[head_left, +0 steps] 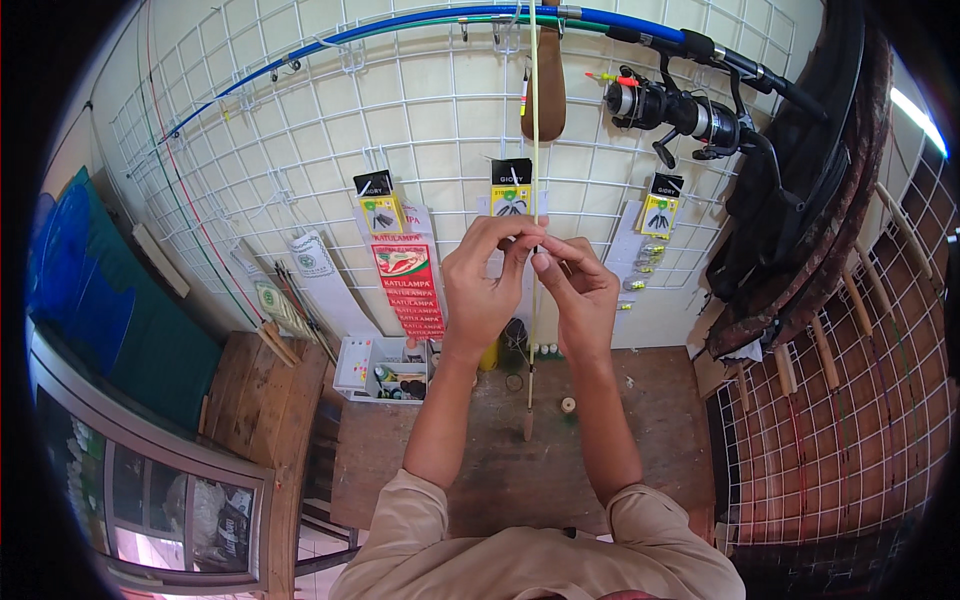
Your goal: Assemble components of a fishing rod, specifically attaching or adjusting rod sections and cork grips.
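A thin pale yellow fishing rod [535, 150] stands upright in front of me, running from the top of the view down to a short handle [528, 425] over the table. My left hand [482, 275] is closed in a pinch on the rod, thumb and forefinger together. Right beside it, my right hand [580, 290] pinches at the same spot, its fingertips touching those of the left. Whether some tiny part or thread sits between the fingertips is too small to tell.
A wooden table [640, 430] lies below, with a small spool [568, 405] and a white organizer box [350, 372] of small items. Ahead, a white wire grid holds a blue rod [400, 22], a black reel [690, 120] and tackle packets [408, 290]. Black rod bags [780, 190] hang right.
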A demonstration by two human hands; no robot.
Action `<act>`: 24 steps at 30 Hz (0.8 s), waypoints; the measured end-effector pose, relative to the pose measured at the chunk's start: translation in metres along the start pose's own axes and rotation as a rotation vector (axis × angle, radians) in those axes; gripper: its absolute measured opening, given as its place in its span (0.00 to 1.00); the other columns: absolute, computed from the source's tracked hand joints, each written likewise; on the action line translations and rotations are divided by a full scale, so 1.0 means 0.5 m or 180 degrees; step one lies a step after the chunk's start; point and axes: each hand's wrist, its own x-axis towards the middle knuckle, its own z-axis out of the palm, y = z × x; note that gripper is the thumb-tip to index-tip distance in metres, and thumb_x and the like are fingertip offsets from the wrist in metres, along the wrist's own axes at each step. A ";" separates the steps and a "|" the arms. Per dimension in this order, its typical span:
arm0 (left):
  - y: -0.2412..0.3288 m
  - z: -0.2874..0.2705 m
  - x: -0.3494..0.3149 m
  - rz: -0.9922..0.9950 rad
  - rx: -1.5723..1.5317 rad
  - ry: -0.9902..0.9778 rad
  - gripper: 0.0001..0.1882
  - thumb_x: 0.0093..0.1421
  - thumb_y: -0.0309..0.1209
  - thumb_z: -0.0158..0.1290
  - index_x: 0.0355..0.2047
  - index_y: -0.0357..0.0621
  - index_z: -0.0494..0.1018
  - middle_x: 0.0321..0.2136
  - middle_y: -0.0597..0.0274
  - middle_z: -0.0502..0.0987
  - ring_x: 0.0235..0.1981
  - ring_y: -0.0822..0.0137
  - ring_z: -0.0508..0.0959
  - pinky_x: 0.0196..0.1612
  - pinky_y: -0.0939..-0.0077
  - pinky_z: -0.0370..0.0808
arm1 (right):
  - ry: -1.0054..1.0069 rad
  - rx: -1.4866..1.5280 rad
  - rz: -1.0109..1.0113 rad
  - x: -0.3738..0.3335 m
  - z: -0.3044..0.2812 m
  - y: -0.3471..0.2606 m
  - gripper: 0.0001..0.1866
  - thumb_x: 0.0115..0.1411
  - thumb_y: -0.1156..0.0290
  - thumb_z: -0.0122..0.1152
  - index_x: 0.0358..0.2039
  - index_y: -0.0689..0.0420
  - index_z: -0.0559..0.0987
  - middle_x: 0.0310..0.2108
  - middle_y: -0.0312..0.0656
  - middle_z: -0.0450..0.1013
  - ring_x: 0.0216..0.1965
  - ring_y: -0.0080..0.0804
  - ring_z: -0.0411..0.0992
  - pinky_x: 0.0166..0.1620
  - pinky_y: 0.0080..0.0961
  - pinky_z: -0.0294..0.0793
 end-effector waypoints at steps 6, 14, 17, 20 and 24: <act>-0.013 -0.006 -0.006 -0.0275 0.0053 -0.0069 0.04 0.61 0.21 0.52 0.36 0.33 0.73 0.33 0.57 0.77 0.36 0.70 0.78 0.43 0.78 0.74 | -0.0605 -0.0906 0.0072 -0.037 -0.026 0.032 0.15 0.57 0.75 0.64 0.45 0.62 0.78 0.36 0.38 0.77 0.39 0.21 0.70 0.45 0.22 0.68; -0.017 -0.003 -0.013 -0.0149 -0.0068 0.0234 0.04 0.61 0.20 0.52 0.36 0.32 0.73 0.32 0.58 0.77 0.35 0.71 0.78 0.42 0.79 0.74 | -0.0627 -0.0550 0.1049 -0.158 -0.083 0.094 0.12 0.63 0.70 0.56 0.45 0.61 0.77 0.33 0.36 0.77 0.35 0.18 0.70 0.41 0.18 0.69; -0.007 0.000 -0.012 -0.0051 -0.0004 0.0178 0.04 0.61 0.19 0.52 0.36 0.31 0.72 0.32 0.57 0.77 0.35 0.70 0.78 0.41 0.79 0.74 | -0.0555 -0.0228 0.1207 -0.178 -0.094 0.089 0.13 0.64 0.71 0.54 0.46 0.62 0.77 0.32 0.36 0.75 0.33 0.17 0.70 0.37 0.15 0.69; 0.005 0.010 -0.018 0.0048 -0.0059 0.0424 0.04 0.61 0.20 0.52 0.36 0.32 0.72 0.32 0.57 0.77 0.35 0.70 0.78 0.40 0.79 0.74 | -0.0464 -0.0386 0.1116 -0.181 -0.105 0.076 0.13 0.65 0.71 0.53 0.47 0.61 0.77 0.32 0.35 0.74 0.32 0.16 0.69 0.33 0.13 0.66; 0.018 0.015 -0.043 -0.0076 -0.0121 0.0617 0.04 0.61 0.21 0.52 0.36 0.33 0.72 0.32 0.57 0.77 0.35 0.71 0.78 0.37 0.81 0.74 | -0.0240 -0.0919 0.0455 -0.178 -0.117 0.058 0.12 0.65 0.69 0.52 0.45 0.59 0.79 0.30 0.32 0.71 0.30 0.15 0.68 0.28 0.12 0.61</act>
